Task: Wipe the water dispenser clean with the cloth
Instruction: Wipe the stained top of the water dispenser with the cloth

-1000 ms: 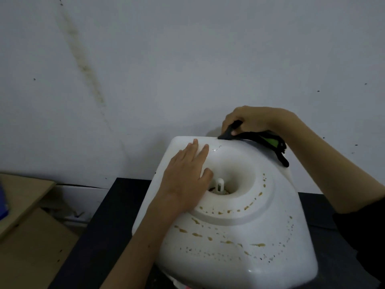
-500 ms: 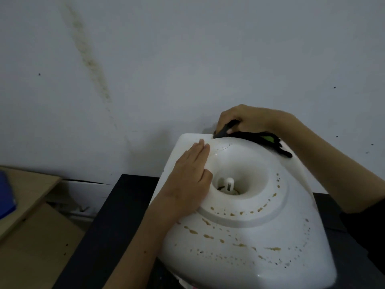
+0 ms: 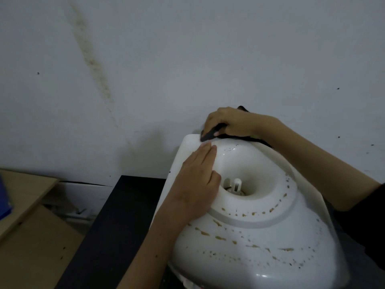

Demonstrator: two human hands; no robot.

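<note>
The white water dispenser (image 3: 260,243) fills the lower right, seen from above, with brown stains spattered around its round bottle well. My left hand (image 3: 198,180) lies flat on the top's left side, fingers straight and together. My right hand (image 3: 231,123) grips a black cloth (image 3: 209,135) and presses it on the dispenser's far back edge, near the left corner. Most of the cloth is hidden under the hand; a strip trails right beneath my forearm.
The dispenser stands on a black table (image 3: 116,226) close to a white wall (image 3: 187,59) with a brownish streak. A wooden shelf (image 3: 25,184) with a blue object (image 3: 4,201) sits at the left, tan floor below it.
My right hand has slid the cloth leftward along the back edge toward the far left corner. My left hand stayed flat on the top. The view shifted slightly.
</note>
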